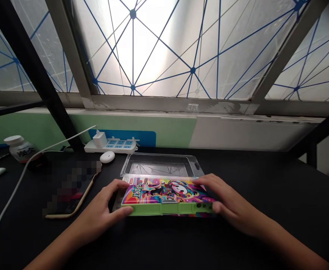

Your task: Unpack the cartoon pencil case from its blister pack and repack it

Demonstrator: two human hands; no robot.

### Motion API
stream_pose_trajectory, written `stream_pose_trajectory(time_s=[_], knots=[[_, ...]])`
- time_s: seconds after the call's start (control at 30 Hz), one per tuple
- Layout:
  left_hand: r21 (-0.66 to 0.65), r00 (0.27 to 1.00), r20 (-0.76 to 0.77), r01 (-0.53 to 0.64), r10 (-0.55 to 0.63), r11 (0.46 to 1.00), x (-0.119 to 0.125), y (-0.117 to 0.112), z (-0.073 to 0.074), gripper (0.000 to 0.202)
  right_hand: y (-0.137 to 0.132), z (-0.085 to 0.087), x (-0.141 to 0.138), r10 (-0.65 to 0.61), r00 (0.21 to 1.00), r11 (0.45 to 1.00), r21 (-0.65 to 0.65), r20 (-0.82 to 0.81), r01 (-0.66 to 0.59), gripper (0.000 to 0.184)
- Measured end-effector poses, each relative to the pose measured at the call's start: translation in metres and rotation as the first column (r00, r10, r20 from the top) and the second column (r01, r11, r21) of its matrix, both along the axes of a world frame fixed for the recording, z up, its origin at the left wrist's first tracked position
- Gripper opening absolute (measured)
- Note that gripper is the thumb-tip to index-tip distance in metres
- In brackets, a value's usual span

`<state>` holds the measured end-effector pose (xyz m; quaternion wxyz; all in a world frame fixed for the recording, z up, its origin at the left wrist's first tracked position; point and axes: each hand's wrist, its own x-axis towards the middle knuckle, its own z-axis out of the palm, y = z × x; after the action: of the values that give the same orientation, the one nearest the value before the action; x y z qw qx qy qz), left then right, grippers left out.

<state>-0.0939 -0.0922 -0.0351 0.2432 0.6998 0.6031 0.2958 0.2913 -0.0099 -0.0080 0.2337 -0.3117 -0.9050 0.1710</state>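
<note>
L hand (99,210) & R hand (232,198) both gripping short ends of neon-green phone case (164,197), colorful print up, low center of frame on black counter (265,198). Clear plastic tray (160,165) just behind case. Pixelated phone (71,191) just left of L hand. Power strip (110,146), white earbud case (107,156) further back.

We see a power strip (110,146) with a white charger (99,139) plugged in at the back of the table (265,195), a white-capped bottle (20,148) to the left, a white cable (14,191) trailing across, and a blue-taped window (132,52) above.
</note>
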Motion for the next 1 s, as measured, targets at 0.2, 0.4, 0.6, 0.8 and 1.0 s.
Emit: stream_pose_trajectory(time_s=[0.2, 0.4, 0.6, 0.8, 1.0], knots=[[-0.006, 0.999, 0.012, 0.044, -0.044, 0.999, -0.002, 0.002, -0.001, 0.045, -0.01, -0.001, -0.002, -0.117, 0.989, 0.993, 0.01, 0.087, 0.116, 0.051], [0.092, 0.99, -0.114, 0.088, -0.077, 0.992, -0.003, 0.002, -0.007, 0.045, -0.01, -0.001, -0.006, -0.242, 0.967, 0.951, -0.178, 0.075, 0.251, 0.03], [0.061, 0.982, -0.161, 0.11, -0.099, 0.992, 0.006, 0.004, 0.004, 0.031, -0.01, 0.003, -0.016, -0.294, 0.95, 0.929, -0.2, 0.106, 0.31, 0.036], [0.078, 0.981, -0.19, 0.046, -0.03, 0.996, 0.006, 0.007, -0.002, 0.035, -0.009, -0.004, -0.023, -0.365, 0.888, 0.926, 0.01, 0.28, 0.378, 0.04], [0.077, 0.996, -0.067, 0.065, -0.06, 0.995, 0.001, -0.001, -0.006, 0.052, -0.009, -0.005, -0.026, -0.391, 0.876, 0.908, 0.277, 0.284, 0.315, 0.036]])
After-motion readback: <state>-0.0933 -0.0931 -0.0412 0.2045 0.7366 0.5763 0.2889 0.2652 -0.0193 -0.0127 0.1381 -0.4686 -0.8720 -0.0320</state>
